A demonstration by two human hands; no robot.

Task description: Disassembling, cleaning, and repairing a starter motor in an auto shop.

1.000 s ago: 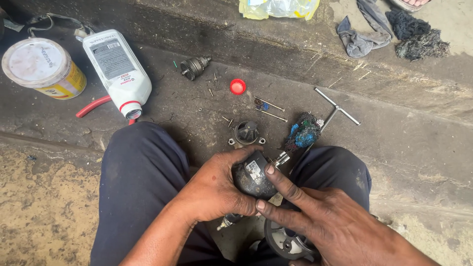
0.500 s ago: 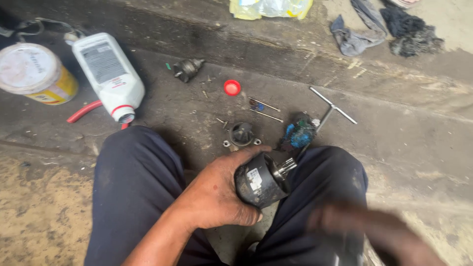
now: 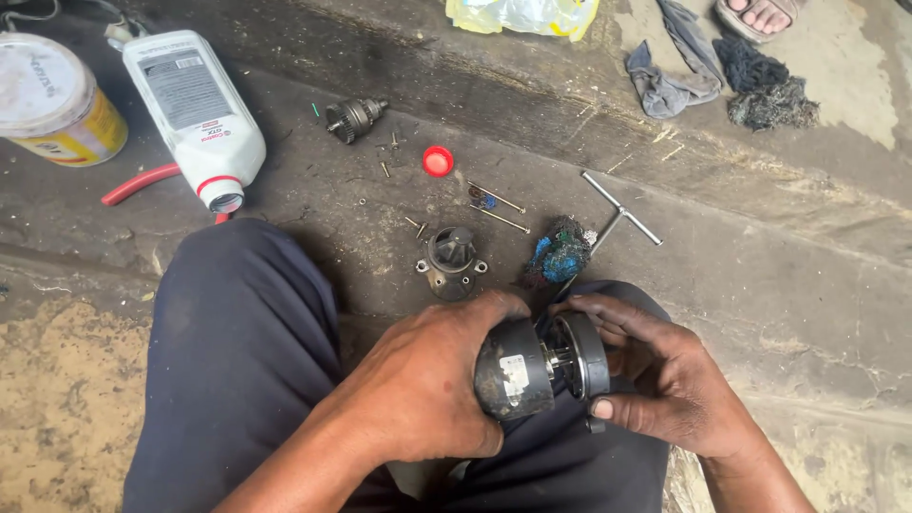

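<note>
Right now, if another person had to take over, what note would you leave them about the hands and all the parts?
Left hand: wrapped around the dark motor body, holding it over the lap.
Right hand: gripping the round end cap at the motor's end; a gap with a shaft showing remains between cap and body.
On the ground ahead: small flanged housing, gear piece, two long bolts, red cap, T-handle wrench, blue-dark rag, open white bottle, yellow tin.
Done: motor is taken apart.
Left: cap and body are not seated together; loose parts lie apart.
</note>
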